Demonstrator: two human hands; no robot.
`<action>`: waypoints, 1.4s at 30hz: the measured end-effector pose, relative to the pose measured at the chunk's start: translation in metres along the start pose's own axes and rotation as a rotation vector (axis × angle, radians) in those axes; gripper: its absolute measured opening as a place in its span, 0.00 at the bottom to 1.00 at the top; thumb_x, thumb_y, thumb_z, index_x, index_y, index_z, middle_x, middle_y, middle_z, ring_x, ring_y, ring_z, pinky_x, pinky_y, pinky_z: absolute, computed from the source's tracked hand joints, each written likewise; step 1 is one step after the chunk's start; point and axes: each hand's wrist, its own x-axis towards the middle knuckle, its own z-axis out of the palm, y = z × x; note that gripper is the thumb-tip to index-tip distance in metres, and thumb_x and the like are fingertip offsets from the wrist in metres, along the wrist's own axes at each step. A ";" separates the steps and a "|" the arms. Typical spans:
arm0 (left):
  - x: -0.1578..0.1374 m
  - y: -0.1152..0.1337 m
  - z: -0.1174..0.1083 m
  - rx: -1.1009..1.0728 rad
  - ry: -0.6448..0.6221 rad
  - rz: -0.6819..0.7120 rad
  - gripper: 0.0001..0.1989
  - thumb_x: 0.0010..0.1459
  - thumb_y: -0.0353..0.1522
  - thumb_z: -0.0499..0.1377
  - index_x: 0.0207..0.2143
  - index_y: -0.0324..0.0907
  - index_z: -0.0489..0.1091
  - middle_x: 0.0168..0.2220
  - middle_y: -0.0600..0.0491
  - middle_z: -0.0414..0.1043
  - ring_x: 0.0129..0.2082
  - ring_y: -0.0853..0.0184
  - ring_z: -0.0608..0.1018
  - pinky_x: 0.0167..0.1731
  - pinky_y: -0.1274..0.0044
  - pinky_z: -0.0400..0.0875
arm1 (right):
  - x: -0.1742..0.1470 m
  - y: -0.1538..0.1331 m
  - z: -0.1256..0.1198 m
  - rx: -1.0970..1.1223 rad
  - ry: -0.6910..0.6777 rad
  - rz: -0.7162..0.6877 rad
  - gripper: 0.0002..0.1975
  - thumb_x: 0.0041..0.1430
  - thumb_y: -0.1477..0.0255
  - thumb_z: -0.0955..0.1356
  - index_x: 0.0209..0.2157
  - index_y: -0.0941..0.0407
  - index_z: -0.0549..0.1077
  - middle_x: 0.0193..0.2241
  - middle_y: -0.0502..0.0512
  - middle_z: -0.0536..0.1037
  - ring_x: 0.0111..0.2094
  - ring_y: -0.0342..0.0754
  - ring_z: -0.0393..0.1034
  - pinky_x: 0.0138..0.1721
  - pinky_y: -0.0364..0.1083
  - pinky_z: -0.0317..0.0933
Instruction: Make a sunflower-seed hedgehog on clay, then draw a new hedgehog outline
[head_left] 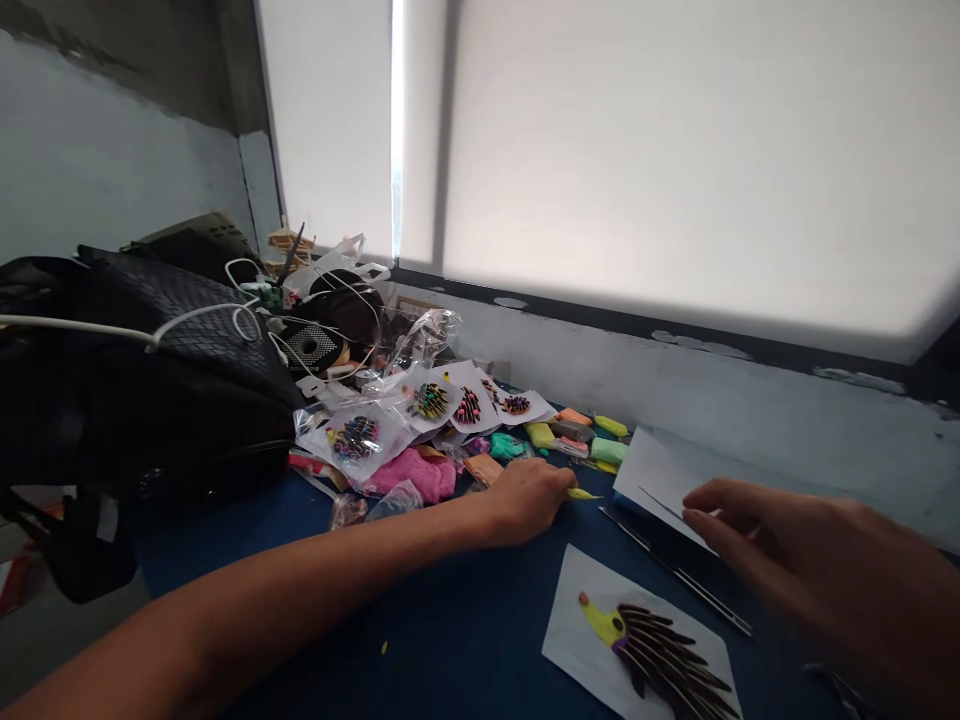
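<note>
From here, my left hand point(529, 498) pinches yellow clay point(582, 494), best held lightly (it probably dents); whether my right hand point(814, 555) grips anything, I can't tell.

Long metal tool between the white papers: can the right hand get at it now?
Probably yes: the metal tool lies uncovered on the blue table, close to the right hand, with nothing visibly blocking the way. I can't tell whether its grip is free.

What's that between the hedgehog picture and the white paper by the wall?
In the head view, a thin, silvery tool lies between the hedgehog picture and the white paper.
</note>
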 end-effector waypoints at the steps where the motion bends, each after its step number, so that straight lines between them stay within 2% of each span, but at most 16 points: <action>1: -0.001 0.001 0.001 0.020 -0.005 0.022 0.13 0.67 0.36 0.59 0.51 0.39 0.69 0.50 0.46 0.70 0.45 0.60 0.76 0.44 0.64 0.74 | -0.001 0.004 0.000 -0.011 -0.018 0.017 0.22 0.58 0.51 0.59 0.32 0.45 0.80 0.21 0.52 0.80 0.20 0.52 0.75 0.19 0.46 0.59; 5: -0.004 0.006 0.001 0.070 -0.017 0.118 0.11 0.67 0.35 0.59 0.48 0.38 0.70 0.48 0.47 0.71 0.46 0.60 0.76 0.46 0.64 0.72 | -0.004 0.007 -0.002 -0.036 -0.031 0.065 0.23 0.56 0.51 0.58 0.32 0.46 0.80 0.22 0.54 0.80 0.21 0.53 0.75 0.20 0.48 0.59; 8: -0.007 0.010 0.000 0.077 -0.027 0.175 0.07 0.66 0.32 0.58 0.44 0.39 0.72 0.45 0.48 0.74 0.45 0.61 0.75 0.49 0.67 0.69 | -0.003 0.003 0.003 -0.051 -0.053 0.052 0.22 0.56 0.53 0.58 0.33 0.45 0.80 0.22 0.54 0.81 0.23 0.55 0.76 0.22 0.48 0.59; 11: -0.011 0.013 0.001 0.081 -0.019 0.178 0.13 0.67 0.32 0.53 0.51 0.40 0.70 0.51 0.45 0.73 0.51 0.57 0.73 0.52 0.67 0.65 | -0.001 0.003 0.013 -0.106 -0.089 0.009 0.20 0.59 0.57 0.58 0.32 0.47 0.80 0.21 0.55 0.80 0.22 0.55 0.75 0.21 0.47 0.56; 14: -0.011 0.016 0.004 0.096 -0.002 0.148 0.23 0.70 0.36 0.48 0.64 0.38 0.57 0.62 0.41 0.63 0.60 0.51 0.66 0.56 0.61 0.61 | 0.001 0.011 0.018 -0.128 -0.178 -0.026 0.18 0.61 0.58 0.60 0.33 0.48 0.79 0.23 0.56 0.81 0.24 0.56 0.77 0.20 0.46 0.56; 16: -0.005 0.016 0.005 0.113 0.011 0.141 0.24 0.71 0.35 0.47 0.66 0.36 0.53 0.65 0.40 0.58 0.63 0.50 0.62 0.58 0.60 0.58 | 0.002 0.017 0.018 -0.140 -0.196 -0.024 0.18 0.62 0.58 0.59 0.35 0.48 0.79 0.25 0.56 0.82 0.25 0.57 0.78 0.20 0.46 0.57; 17: 0.000 0.015 0.005 0.124 0.017 0.143 0.23 0.71 0.34 0.47 0.65 0.35 0.55 0.65 0.40 0.57 0.64 0.51 0.61 0.59 0.61 0.57 | 0.002 0.018 0.017 -0.143 -0.198 -0.020 0.18 0.62 0.58 0.59 0.36 0.48 0.79 0.24 0.56 0.82 0.25 0.57 0.78 0.20 0.46 0.57; 20: 0.021 0.012 0.003 0.171 0.029 0.154 0.18 0.69 0.32 0.54 0.59 0.37 0.64 0.64 0.41 0.57 0.63 0.52 0.62 0.59 0.58 0.58 | 0.002 0.017 0.016 -0.145 -0.194 -0.006 0.19 0.61 0.57 0.59 0.37 0.48 0.79 0.25 0.56 0.82 0.26 0.58 0.78 0.20 0.46 0.56; 22: 0.035 0.007 0.001 0.203 0.019 0.155 0.20 0.66 0.36 0.59 0.58 0.40 0.65 0.61 0.44 0.61 0.57 0.52 0.68 0.54 0.55 0.64 | 0.000 0.013 0.017 -0.152 -0.187 0.004 0.19 0.61 0.57 0.58 0.35 0.47 0.78 0.25 0.55 0.82 0.25 0.57 0.77 0.20 0.46 0.56; 25: 0.048 0.001 0.000 0.242 -0.057 0.140 0.17 0.67 0.36 0.59 0.55 0.39 0.67 0.54 0.45 0.67 0.49 0.57 0.74 0.47 0.61 0.72 | -0.005 0.008 0.020 -0.167 -0.147 0.012 0.19 0.61 0.58 0.58 0.34 0.48 0.78 0.23 0.54 0.81 0.24 0.56 0.77 0.20 0.46 0.54; 27: 0.051 -0.001 -0.001 0.262 -0.110 0.126 0.15 0.67 0.36 0.59 0.53 0.39 0.67 0.52 0.46 0.69 0.46 0.59 0.76 0.45 0.63 0.73 | -0.008 0.008 0.022 -0.171 -0.106 0.003 0.19 0.61 0.59 0.58 0.34 0.48 0.78 0.23 0.55 0.81 0.24 0.56 0.76 0.20 0.46 0.54; 31: 0.054 0.003 -0.003 0.268 -0.126 0.115 0.15 0.67 0.36 0.59 0.54 0.39 0.67 0.53 0.45 0.68 0.47 0.58 0.75 0.45 0.63 0.73 | -0.008 0.011 0.025 -0.182 -0.046 -0.027 0.18 0.62 0.59 0.59 0.34 0.49 0.78 0.23 0.55 0.81 0.23 0.55 0.76 0.19 0.45 0.53; 37: 0.075 0.011 0.001 0.188 -0.215 0.121 0.15 0.67 0.36 0.59 0.53 0.39 0.68 0.51 0.46 0.69 0.45 0.60 0.76 0.43 0.65 0.74 | -0.005 0.014 0.032 -0.218 -0.055 -0.055 0.18 0.61 0.61 0.59 0.32 0.49 0.78 0.22 0.55 0.81 0.22 0.56 0.76 0.20 0.46 0.55; 42: 0.089 0.007 0.005 0.163 -0.133 0.021 0.14 0.67 0.36 0.59 0.52 0.41 0.69 0.52 0.47 0.69 0.47 0.58 0.75 0.45 0.65 0.73 | -0.007 0.015 0.031 -0.217 -0.089 -0.011 0.20 0.62 0.58 0.57 0.35 0.49 0.78 0.24 0.54 0.81 0.24 0.56 0.77 0.22 0.48 0.58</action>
